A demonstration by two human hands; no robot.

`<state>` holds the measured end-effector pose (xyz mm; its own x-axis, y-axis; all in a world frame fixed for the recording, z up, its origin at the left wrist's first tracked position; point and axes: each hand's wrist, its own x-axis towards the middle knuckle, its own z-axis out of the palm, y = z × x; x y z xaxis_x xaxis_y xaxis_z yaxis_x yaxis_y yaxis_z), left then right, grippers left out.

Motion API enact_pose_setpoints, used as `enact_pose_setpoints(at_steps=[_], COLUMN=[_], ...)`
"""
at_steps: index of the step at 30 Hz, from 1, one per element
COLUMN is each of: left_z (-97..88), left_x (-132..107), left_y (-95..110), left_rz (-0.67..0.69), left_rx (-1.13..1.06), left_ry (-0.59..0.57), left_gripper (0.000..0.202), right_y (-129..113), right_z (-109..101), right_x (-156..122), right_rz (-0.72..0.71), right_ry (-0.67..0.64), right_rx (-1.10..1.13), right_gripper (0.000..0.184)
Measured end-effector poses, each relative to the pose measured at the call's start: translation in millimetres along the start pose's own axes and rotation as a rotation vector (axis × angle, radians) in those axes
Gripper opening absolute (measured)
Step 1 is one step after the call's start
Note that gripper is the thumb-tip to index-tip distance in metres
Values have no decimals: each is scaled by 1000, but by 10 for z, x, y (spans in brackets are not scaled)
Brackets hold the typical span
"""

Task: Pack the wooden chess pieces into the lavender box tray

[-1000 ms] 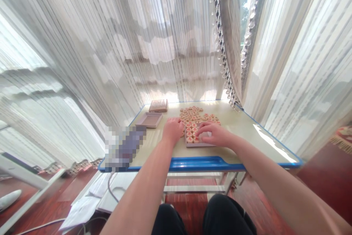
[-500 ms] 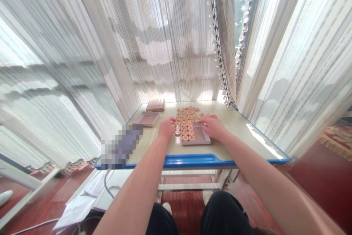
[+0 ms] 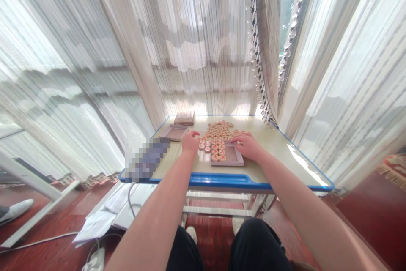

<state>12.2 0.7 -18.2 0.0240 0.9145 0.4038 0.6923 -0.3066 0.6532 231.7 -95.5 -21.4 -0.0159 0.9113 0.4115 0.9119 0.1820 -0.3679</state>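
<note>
A shallow pinkish-grey box lies near the table's front, with red-marked Chinese chess pieces in two columns along its left side. Just left of it sit several dark-marked Chinese chess pieces, grouped together. My left hand is beside this group, fingers slightly bent and apart, with nothing visible in them. My right hand lies over the box's right rear corner, fingers stretched toward its far rim; whether they press on it I cannot tell. Behind the box spreads a loose heap of Chinese chess pieces.
At the back left of the blue-edged table lie a shallow tray-like lid and a flat brown box. A blurred dark item rests on the left edge. Curtains hang behind. Papers lie lower left.
My left hand has drawn back left from the dark-marked pieces, uncovering more of the group. My right hand stays at the box. The view has shifted slightly.
</note>
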Motion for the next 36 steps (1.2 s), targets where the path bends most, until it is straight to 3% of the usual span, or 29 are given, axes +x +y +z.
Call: enact_pose_setpoints(at_steps=[4, 12, 21, 26, 30, 33, 36], left_z=[6, 44, 166, 172, 134, 105, 142], left_x=[16, 40, 42, 8, 63, 233, 426], left_y=[-10, -26, 17, 43, 67, 156, 269], left_rz=[-74, -88, 151, 194, 187, 166, 207], left_rx=[-99, -29, 170, 217, 303, 372, 354], left_ry=[4, -10, -36, -30, -21, 26, -60], left_gripper=[36, 34, 24, 23, 25, 27, 27], right_y=[33, 32, 76, 87, 156, 232, 313], right_z=[14, 12, 30, 30, 58, 90, 126], right_x=[-3, -1, 49, 67, 118, 183, 253], right_rz=[-35, -70, 27, 50, 157, 299, 429], right_ry=[0, -4, 74, 123, 216, 246, 241], right_rx=[13, 36, -32, -42, -102, -104, -28], right_gripper=[31, 30, 28, 27, 28, 31, 32])
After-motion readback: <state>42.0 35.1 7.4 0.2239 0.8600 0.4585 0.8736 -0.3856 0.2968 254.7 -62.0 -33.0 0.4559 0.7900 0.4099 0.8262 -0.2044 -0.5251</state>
